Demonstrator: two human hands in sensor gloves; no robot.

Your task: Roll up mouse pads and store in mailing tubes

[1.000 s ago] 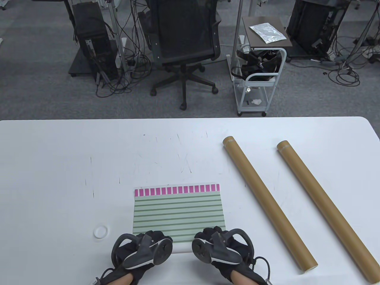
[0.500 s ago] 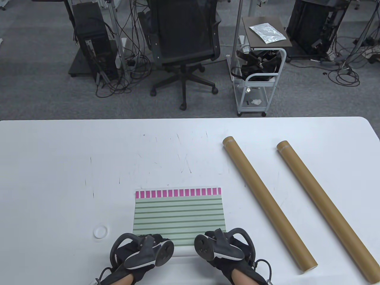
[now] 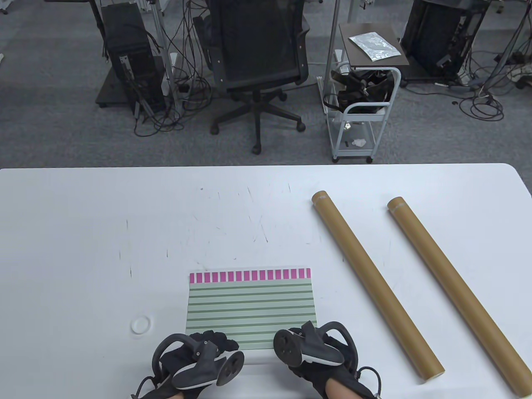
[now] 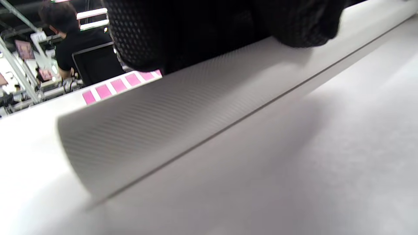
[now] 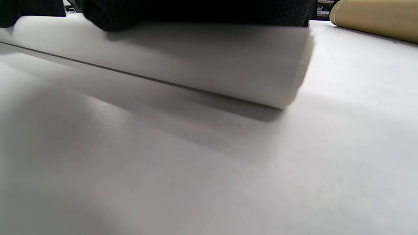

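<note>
Table view, hands: the left hand (image 3: 199, 359) and the right hand (image 3: 309, 347) sit side by side at the near edge of the mouse pad (image 3: 250, 309); each rests on the rolled part, which lies under and between them; how the fingers curl is hidden by the trackers
Table view, pad: the flat striped part stretches away from the fingers, its pink band at the far end; judged, the roll is only begun, with most of the pad still flat
Table view, tubes: two mailing tubes (image 3: 376, 284) lie beyond the right hand, well apart from it, slanting away; a small white ring (image 3: 140, 324) sits just outside the left hand
Left wrist view: gloved fingers (image 4: 202, 29) press down on top of the pale, textured underside of the roll (image 4: 183, 117); the roll's lower line touches the table (image 4: 294, 182); pink squares show past the fingers
Right wrist view: fingers (image 5: 196, 11) lie over the roll's top right up to its end (image 5: 294, 68); a tube end shows off to the right
How to do it well: I would keep both hands level and pushing evenly, so the roll's ends stay flush; keep it tight, so it will slip into a tube; uneven pressure would likely cone the roll
</note>
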